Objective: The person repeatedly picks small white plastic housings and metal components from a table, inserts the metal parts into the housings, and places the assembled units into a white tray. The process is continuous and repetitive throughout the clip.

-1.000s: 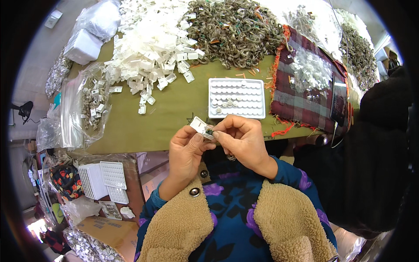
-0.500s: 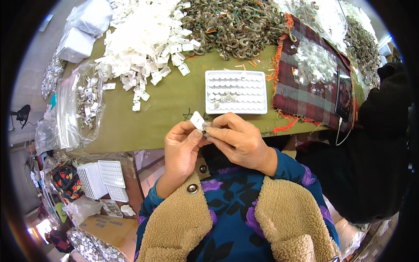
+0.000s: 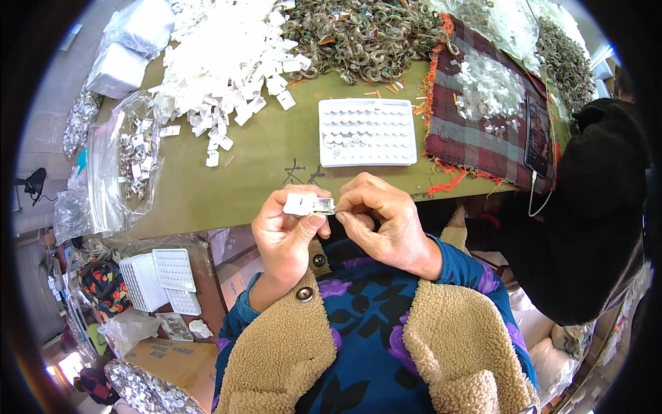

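Above my lap, at the table's near edge, my left hand [image 3: 281,231] pinches a small white plastic piece [image 3: 298,204] between thumb and fingers. From its right end juts a narrow, shiny grey part [image 3: 324,205], clear or metallic; I cannot tell which. My right hand [image 3: 393,224] has thumb and forefinger pinched together at the tip of that part. Whether they hold something tiny there is hidden. Just beyond the hands a white tray [image 3: 369,162] lies on the table, with rows of small round pieces in it.
A heap of white plastic pieces [image 3: 221,76] covers the back left, beside a pile of clear-grey curled strips [image 3: 365,41]. On the right, a plaid cloth [image 3: 458,148] bears small clear bits and a phone [image 3: 539,145]. A plastic bag [image 3: 110,179] lies left. A person in black sits right.
The white piece has turned from a steep tilt to nearly level, and its shiny part now shows. My right fingers have drawn to the right, toward its end. The view has shifted slightly.
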`<state>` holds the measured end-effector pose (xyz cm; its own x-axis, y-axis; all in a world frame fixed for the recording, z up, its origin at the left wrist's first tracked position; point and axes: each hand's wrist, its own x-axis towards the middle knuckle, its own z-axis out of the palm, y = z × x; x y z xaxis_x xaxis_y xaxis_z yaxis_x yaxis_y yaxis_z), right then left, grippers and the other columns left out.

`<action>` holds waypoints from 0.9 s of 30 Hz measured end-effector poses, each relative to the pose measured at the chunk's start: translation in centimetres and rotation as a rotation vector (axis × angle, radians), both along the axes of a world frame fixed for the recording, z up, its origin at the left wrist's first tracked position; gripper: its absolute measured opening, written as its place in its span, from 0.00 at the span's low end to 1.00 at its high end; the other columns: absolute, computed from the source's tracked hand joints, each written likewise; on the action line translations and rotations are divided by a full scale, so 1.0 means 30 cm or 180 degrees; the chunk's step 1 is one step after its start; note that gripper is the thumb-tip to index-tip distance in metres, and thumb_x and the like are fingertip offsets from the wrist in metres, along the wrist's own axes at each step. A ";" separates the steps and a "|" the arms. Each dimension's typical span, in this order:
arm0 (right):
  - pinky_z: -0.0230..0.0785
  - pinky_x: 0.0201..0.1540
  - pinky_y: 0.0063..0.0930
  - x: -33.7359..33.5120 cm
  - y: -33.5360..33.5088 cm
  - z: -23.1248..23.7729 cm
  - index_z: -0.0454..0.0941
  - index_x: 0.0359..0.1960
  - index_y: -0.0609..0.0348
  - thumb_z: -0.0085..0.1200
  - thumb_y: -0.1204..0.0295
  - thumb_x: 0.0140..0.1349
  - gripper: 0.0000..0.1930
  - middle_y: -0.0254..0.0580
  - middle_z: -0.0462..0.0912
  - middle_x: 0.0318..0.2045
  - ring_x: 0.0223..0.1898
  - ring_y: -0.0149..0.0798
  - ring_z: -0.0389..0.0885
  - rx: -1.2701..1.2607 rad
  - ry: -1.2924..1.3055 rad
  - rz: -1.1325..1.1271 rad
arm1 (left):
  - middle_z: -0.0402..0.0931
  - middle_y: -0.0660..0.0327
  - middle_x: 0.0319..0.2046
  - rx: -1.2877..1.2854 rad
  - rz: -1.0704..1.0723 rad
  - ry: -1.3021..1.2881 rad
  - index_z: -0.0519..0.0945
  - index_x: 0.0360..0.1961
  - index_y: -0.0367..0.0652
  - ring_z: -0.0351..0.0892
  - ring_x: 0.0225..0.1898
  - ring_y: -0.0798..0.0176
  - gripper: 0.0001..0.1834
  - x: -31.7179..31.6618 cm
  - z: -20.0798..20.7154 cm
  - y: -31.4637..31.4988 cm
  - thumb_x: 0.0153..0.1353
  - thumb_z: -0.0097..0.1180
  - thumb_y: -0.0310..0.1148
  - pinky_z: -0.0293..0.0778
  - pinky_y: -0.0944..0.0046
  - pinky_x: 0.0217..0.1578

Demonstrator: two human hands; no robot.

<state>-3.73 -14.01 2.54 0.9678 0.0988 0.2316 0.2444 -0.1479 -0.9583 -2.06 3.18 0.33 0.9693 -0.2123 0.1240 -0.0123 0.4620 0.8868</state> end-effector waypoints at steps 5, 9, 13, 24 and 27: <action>0.59 0.22 0.20 -0.009 0.004 -0.005 0.75 0.30 0.64 0.56 0.85 0.52 0.05 0.37 0.73 0.28 0.20 0.26 0.65 -0.0090 -0.0107 -0.0123 | 0.76 0.49 0.43 0.0313 0.0095 -0.0316 0.74 0.41 0.33 0.78 0.30 0.67 0.09 -0.020 0.007 -0.006 0.62 0.61 0.22 0.79 0.70 0.30; 0.58 0.23 0.16 -0.010 0.007 -0.016 0.75 0.31 0.64 0.53 0.85 0.56 0.04 0.34 0.75 0.31 0.21 0.21 0.65 0.0167 0.0296 0.0057 | 0.77 0.49 0.42 0.0225 0.0007 -0.0328 0.73 0.41 0.33 0.78 0.32 0.67 0.10 -0.020 0.006 -0.006 0.62 0.61 0.22 0.79 0.69 0.31; 0.68 0.26 0.17 -0.002 0.010 -0.026 0.75 0.33 0.66 0.55 0.82 0.59 0.02 0.34 0.78 0.26 0.25 0.22 0.76 0.1757 0.1573 0.0388 | 0.77 0.49 0.42 -0.0095 -0.0032 -0.0186 0.74 0.42 0.33 0.79 0.33 0.67 0.10 -0.020 -0.004 -0.014 0.62 0.61 0.23 0.79 0.69 0.30; 0.74 0.36 0.22 0.011 -0.030 -0.005 0.79 0.36 0.66 0.57 0.81 0.60 0.04 0.40 0.83 0.31 0.33 0.29 0.82 0.0434 0.0982 0.0097 | 0.80 0.43 0.39 -0.1006 -0.0667 0.0968 0.74 0.48 0.30 0.83 0.28 0.59 0.14 0.013 -0.002 -0.009 0.68 0.55 0.32 0.83 0.64 0.28; 0.74 0.40 0.25 0.018 -0.039 0.009 0.80 0.36 0.65 0.59 0.83 0.56 0.06 0.42 0.83 0.33 0.37 0.34 0.82 -0.0247 -0.0072 -0.0268 | 0.81 0.45 0.37 -0.0753 -0.0523 0.1034 0.75 0.49 0.30 0.85 0.31 0.58 0.14 0.000 -0.001 -0.004 0.68 0.54 0.30 0.85 0.64 0.30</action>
<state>-3.19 -15.17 2.82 0.9680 0.0357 0.2483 0.2494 -0.2423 -0.9376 -2.05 3.06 0.30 0.9218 -0.3693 -0.1180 0.3405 0.6257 0.7018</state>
